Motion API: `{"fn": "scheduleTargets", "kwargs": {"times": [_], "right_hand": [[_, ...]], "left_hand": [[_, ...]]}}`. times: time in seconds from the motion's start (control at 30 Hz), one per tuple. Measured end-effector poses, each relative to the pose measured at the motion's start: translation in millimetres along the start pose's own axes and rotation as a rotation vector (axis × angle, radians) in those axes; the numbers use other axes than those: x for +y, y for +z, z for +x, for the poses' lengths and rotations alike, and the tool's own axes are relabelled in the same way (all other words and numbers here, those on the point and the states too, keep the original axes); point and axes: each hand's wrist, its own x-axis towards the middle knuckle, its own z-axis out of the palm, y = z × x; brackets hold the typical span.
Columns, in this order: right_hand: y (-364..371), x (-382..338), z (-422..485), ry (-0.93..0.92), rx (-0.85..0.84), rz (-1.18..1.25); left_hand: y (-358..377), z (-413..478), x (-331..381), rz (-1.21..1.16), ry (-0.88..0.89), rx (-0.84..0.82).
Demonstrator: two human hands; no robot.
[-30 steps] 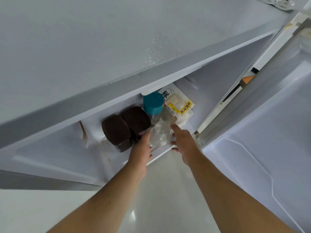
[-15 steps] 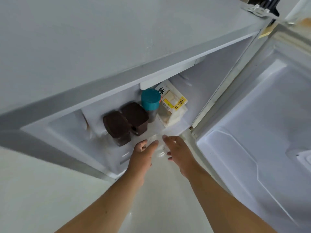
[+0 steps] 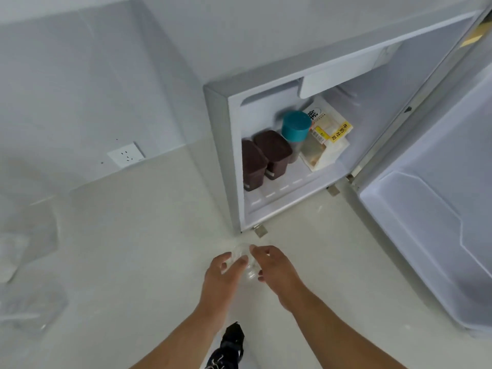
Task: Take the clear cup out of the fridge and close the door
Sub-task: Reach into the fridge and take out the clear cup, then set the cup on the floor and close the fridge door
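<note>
Clear cup (image 3: 246, 263): out of the fridge, held low over the pale floor (image 3: 133, 249), just in front of the cabinet's lower left corner; rim turned away from the camera, body tilted; outline faint against the floor.
Left hand (image 3: 222, 275): curled around the cup's left side, thumb laid across the near wall, fingers wrapped behind it.
Right hand (image 3: 274, 270): pressed to the cup's right side, index finger (image 3: 257, 250) hooked over the rim, remaining fingers folded beneath.
Cup relative to grip: clamped between the two palms, rim poking out past the fingertips, base hidden between the hands.
Mini fridge (image 3: 221, 145): grey cabinet standing on the floor against a white wall, interior exposed.
Fridge door (image 3: 431, 209): swung wide open to the right, inner liner facing up toward the camera.
Shelf contents: two dark brown lidded containers (image 3: 263, 158) side by side at the left, a jar with a teal lid (image 3: 296, 126) just behind them, a packet of sliced bread with a yellow label (image 3: 327, 137) lying at the right.
Wall socket (image 3: 126, 156): white, low on the wall, well left of the fridge.
Shoe (image 3: 229, 347): dark, at the bottom edge between the forearms.
</note>
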Motion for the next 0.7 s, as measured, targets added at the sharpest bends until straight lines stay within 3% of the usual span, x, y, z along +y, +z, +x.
{"fn": "scheduleTargets", "kwargs": {"times": [0.23,0.47,0.7], "right_hand": [[78,-22,28,0.057,-0.051,0.155],[118,-31,54,0.108,0.070,0.388],[112,-28,47,0.118,0.035,0.230]], "left_hand": [[-55,48,24,-0.040,0.065,0.099],[-65,96,47,0.030,0.100,0.105],[-66,105,34,0.043,0.111,0.159]]}}
